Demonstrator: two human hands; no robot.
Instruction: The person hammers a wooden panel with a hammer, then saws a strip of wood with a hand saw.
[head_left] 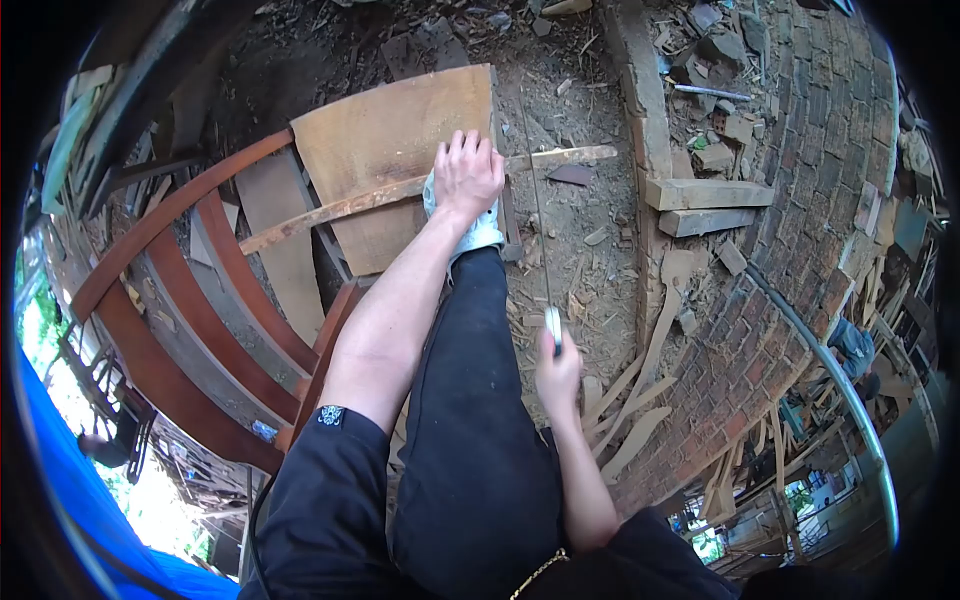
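- Because it lies at an angle, the reddish-brown slatted frame (190, 225) at far left shows its curved rail and bowed slats, smooth and varnished-looking.
- Beside it, the panel (380, 120) is pale brown, flat and slightly flared, and apparently serves as a low rest for the wood on top.
- Across this panel runs the narrow wooden strip (340, 208), rough and blotchy along its face; its right end juts past the panel's edge, probably to give the blade free room.
- Over the strip, near that edge, the left hand (468, 178) bears down with its back up and fingers bent, seemingly to steady the wood; its underside is hidden, so I cannot tell whether the fingers grip anything.
- Just below the hand shows a light blue shoe (483, 235), mostly covered, at the end of a black trouser leg (470, 400); its weight likely helps pin things down.
- Right of the panel, the right hand (558, 375) is closed around the pale-and-dark handle of a saw (553, 325), whose long, thin blade crosses the strip's overhang; the teeth are too fine to see.
- Farther right, two squared timbers (710, 193) lie side by side near coarse, weathered brickwork (790, 260), with a smooth, curving pipe (850, 385) beyond.
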